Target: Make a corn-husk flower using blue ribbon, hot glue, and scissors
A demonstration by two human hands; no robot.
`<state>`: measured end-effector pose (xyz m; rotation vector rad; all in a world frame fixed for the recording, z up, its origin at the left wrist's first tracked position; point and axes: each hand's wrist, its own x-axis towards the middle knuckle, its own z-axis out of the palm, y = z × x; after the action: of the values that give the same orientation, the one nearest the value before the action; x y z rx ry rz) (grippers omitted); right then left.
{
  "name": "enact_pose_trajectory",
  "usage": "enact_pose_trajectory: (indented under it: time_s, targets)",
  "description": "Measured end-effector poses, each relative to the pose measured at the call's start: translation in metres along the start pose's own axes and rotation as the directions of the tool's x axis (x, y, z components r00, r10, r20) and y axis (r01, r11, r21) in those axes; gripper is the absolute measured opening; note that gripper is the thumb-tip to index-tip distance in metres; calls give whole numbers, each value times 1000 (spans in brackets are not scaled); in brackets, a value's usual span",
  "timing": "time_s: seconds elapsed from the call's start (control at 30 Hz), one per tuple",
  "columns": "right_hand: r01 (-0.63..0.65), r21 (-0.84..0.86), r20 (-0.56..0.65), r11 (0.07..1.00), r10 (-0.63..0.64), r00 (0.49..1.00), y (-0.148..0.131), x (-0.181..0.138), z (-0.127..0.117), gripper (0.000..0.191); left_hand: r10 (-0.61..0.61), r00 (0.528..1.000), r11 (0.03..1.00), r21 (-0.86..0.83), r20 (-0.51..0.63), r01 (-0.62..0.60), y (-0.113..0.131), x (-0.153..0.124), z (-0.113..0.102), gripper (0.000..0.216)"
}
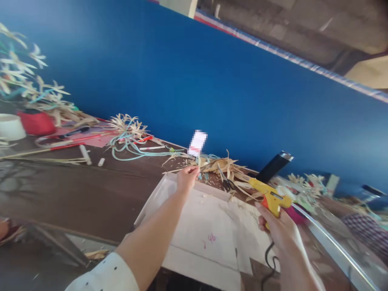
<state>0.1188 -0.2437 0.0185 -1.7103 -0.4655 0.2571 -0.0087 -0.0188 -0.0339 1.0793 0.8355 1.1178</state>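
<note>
My right hand is wrapped around a yellow hot glue gun, its nozzle aimed left toward dried husk strips. A black cord trails down below that hand. Stretched forward over a white cardboard sheet, my left hand is closed in a pinch. A small pale sliver shows at its fingertips, too blurred to name. Dried husk strips and small scraps lie just beyond the left hand. A pair of scissors with dark handles rests among them, between my two hands.
A blue wall runs along the table's back edge. Pale husk flowers with light-blue stems lie left of centre. More flowers rise at far left near a red container. A black cylinder and a checkered sleeve are at right.
</note>
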Motion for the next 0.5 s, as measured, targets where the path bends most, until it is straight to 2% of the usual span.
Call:
enact_pose_trajectory:
  time_s: [0.1,0.2,0.37,0.5]
  targets:
    - [-145,-29,-43,989,143,989,18,5,-41,37,14,1000,1000,-13,19,-14,-2,1,-1,20]
    - [-220,22,-40,975,221,975,41,10,-62,35,20,1000,1000,-12,18,-20,-4,1,-2,22]
    - [-327,53,-60,944,330,942,64,19,-62,23,1,1000,1000,5,25,-1,-3,-1,-4,24]
    - [-367,-53,-101,929,360,927,66,29,-59,16,-11,1000,1000,12,29,10,-4,0,-5,24]
